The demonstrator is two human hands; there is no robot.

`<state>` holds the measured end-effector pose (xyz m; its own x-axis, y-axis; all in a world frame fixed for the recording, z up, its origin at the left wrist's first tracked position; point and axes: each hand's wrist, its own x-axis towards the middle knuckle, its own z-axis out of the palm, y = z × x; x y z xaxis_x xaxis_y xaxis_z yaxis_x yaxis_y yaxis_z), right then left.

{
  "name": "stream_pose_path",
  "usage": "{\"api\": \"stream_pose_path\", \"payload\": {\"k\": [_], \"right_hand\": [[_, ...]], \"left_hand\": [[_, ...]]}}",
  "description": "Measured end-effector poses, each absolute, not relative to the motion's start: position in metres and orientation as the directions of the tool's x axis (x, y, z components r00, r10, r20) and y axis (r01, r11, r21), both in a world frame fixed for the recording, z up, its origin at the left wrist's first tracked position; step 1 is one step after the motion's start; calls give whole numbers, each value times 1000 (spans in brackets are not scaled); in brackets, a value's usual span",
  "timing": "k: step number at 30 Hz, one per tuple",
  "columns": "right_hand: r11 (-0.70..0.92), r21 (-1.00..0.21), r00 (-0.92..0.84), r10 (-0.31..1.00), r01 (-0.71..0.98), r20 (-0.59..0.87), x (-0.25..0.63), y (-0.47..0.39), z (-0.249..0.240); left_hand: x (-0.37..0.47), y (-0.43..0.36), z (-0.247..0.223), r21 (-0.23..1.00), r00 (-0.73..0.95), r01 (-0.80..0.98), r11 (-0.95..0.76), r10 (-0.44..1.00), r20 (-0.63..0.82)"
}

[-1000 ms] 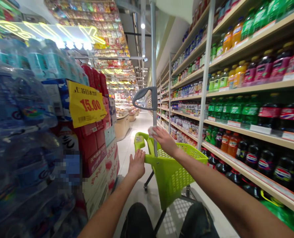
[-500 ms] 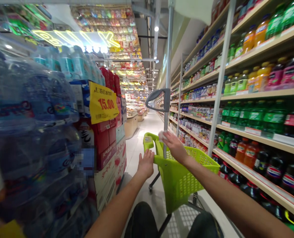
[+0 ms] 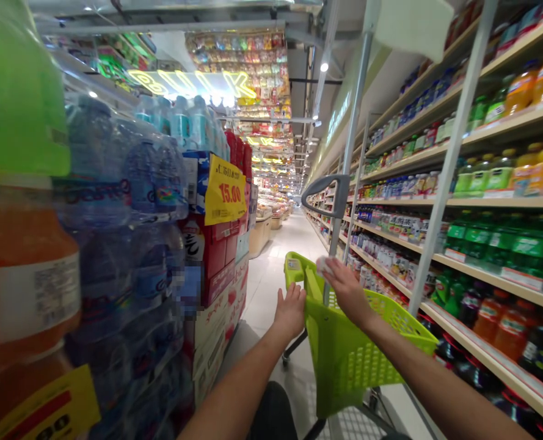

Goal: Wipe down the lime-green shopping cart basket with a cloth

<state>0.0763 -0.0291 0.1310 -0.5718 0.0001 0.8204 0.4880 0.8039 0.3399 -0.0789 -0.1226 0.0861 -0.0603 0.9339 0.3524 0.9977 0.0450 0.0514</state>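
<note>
- A supermarket aisle, with my two bare hands at a green cart [image 3: 360, 360], its basket directly beneath them and spreading out to the right of my right hand.
- My left hand [image 3: 291, 310] lies over the cart's near left edge, fingers forward; whether it grips or merely rests there, I cannot tell.
- My right hand [image 3: 348, 293], raised above the basket, holds a small white wad [image 3: 324, 266] at the fingertips, fingers nearly straight.
- Just beside those fingertips stands a grey pole [image 3: 354, 116], rising from the cart; whether the wad touches it, I cannot tell.
- Above my right hand, a looped grey handle [image 3: 342, 194] juts from that pole.
- A small green box [image 3: 294, 264] with a pale label sits on the cart just beyond my left fingers.
- To the left of my left hand, packs of bottled water [image 3: 154, 269] stand wrapped in film, red cartons [image 3: 218, 253] beside them under a yellow price sign [image 3: 226, 194] reading 15.00.
- Nearer on that side, left of my left forearm, looms a large orange bottle [image 3: 26, 263].
- To the right of my right hand, shelves [image 3: 486, 264] carry rows of drinks, green bottles [image 3: 523, 237] among them.
- Beyond both hands, pale floor [image 3: 278, 260] runs down the aisle.
</note>
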Motion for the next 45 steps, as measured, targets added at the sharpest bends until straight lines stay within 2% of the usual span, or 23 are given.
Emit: {"api": "stream_pose_path", "payload": {"k": [3, 6, 10, 12, 14, 18, 20, 22, 25, 28, 30, 33, 36, 45], "right_hand": [[797, 449, -704, -43, 404, 709, 87, -29, 88], [783, 464, -717, -34, 413, 696, 87, -25, 97], [776, 311, -544, 50, 550, 837, 73, -17, 157], [793, 255, -492, 64, 554, 868, 69, -16, 166], [825, 235, -495, 61, 514, 866, 71, -18, 146], [891, 235, -598, 50, 389, 800, 85, -24, 66], [907, 210, -621, 70, 366, 781, 88, -24, 47], [909, 146, -579, 120, 391, 806, 85, -23, 56], [890, 2, -429, 217, 455, 877, 70, -21, 102], [893, -98, -347, 269, 438, 898, 61, -24, 123], [908, -131, -374, 291, 398, 881, 62, -29, 104], [902, -184, -431, 355, 390, 830, 73, -36, 46], [846, -272, -364, 457, 458, 812, 82, -38, 1], [772, -358, -230, 534, 525, 814, 100, -34, -28]], "left_hand": [[-80, -122, 85, 48, -57, 998, 43, 934, 353], [-81, -120, 86, 46, -65, 998, 52, 936, 346], [-81, -119, 85, 52, -62, 998, 47, 939, 339], [-80, -119, 84, 55, -60, 998, 44, 939, 339], [-80, -119, 83, 56, -62, 997, 46, 936, 347], [-81, -118, 83, 41, -63, 998, 52, 933, 355], [-83, -115, 83, 34, -60, 998, 51, 930, 362], [-84, -112, 81, 31, -58, 998, 50, 927, 370], [-84, -110, 78, 29, -65, 998, 59, 928, 367], [-83, -112, 79, 24, -72, 997, 68, 928, 365], [-83, -114, 86, 15, -59, 998, 58, 925, 375], [-87, -111, 106, 1, -11, 1000, 12, 929, 370], [-91, -100, 123, 5, 20, 1000, -23, 941, 337], [-81, -104, 108, 39, 10, 999, -27, 925, 379]]}}
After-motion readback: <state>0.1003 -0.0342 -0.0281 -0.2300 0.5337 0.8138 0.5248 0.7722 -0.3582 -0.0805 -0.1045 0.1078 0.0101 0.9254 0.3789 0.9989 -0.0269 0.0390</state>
